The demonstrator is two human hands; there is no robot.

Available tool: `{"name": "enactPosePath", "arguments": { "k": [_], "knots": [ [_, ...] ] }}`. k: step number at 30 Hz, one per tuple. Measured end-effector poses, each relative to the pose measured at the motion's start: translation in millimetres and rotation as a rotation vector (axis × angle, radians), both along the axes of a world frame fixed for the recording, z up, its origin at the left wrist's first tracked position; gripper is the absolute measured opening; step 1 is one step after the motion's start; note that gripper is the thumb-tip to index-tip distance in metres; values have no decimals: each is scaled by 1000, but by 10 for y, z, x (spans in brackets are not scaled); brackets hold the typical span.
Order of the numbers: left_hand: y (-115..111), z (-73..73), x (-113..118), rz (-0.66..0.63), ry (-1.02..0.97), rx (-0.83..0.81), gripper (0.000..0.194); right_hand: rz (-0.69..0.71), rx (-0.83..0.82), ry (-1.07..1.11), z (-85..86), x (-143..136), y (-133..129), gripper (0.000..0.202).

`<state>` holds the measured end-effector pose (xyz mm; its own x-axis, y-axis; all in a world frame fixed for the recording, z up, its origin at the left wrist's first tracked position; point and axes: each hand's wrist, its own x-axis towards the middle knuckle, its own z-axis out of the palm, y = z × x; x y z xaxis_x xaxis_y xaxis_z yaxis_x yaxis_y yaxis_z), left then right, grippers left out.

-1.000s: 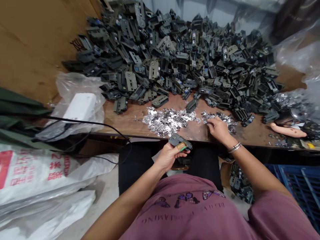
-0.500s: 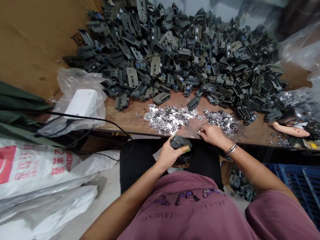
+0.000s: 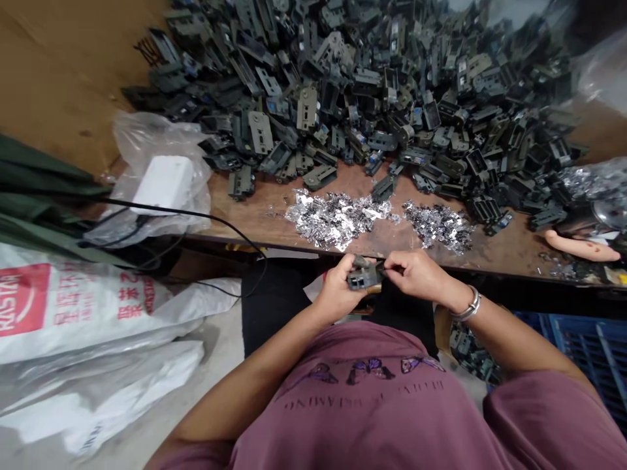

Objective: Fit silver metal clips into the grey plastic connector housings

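My left hand (image 3: 339, 292) is closed around a dark grey plastic housing (image 3: 365, 277), held above my lap just off the bench edge. My right hand (image 3: 416, 274) meets its right side with thumb and forefinger pinched. The small metal piece seen in that pinch a moment ago is now hidden by the fingers. On the bench in front of both hands lie a larger heap of shiny metal pieces (image 3: 337, 220) and a smaller heap of shiny metal pieces (image 3: 438, 225). Behind them rises a big pile of similar grey housings (image 3: 343, 91).
A white box (image 3: 164, 183) in clear plastic stands at the bench's left, with a black cable (image 3: 206, 215) looping over the edge. Printed white sacks (image 3: 98, 300) lie at lower left. A blue crate (image 3: 578, 352) is at lower right. A flesh-coloured object (image 3: 582, 247) rests on the right.
My right hand has left the bench edge by the metal heaps and come to the housing. The left hand has turned the housing. The view has shifted slightly.
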<state>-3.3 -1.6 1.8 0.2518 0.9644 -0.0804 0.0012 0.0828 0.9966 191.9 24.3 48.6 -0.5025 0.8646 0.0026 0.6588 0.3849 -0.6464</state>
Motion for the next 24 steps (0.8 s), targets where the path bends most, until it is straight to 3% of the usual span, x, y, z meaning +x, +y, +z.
{"name": "enactPosePath", "arguments": {
  "k": [4, 10, 13, 17, 21, 24],
  "knots": [
    [-49, 38, -32, -49, 4, -31, 39, 75, -68, 25, 79, 78, -50, 11],
    [-109, 51, -103, -49, -46, -150, 38, 209, 397, 135, -77, 75, -265, 17],
    [-123, 59, -113, -73, -11, -154, 38, 295, 472, 105, -201, 10, -340, 24],
    [-139, 63, -125, -78, 32, -127, 36, 277, 521, 99, -321, -33, -375, 22],
    [-159, 45, -147, -77, 40, -113, 37, 201, 478, 182, -385, -55, -399, 20],
    [-169, 19, -158, -42, 58, -113, 34, 43, 219, 339, -403, -55, -411, 15]
  ]
}}
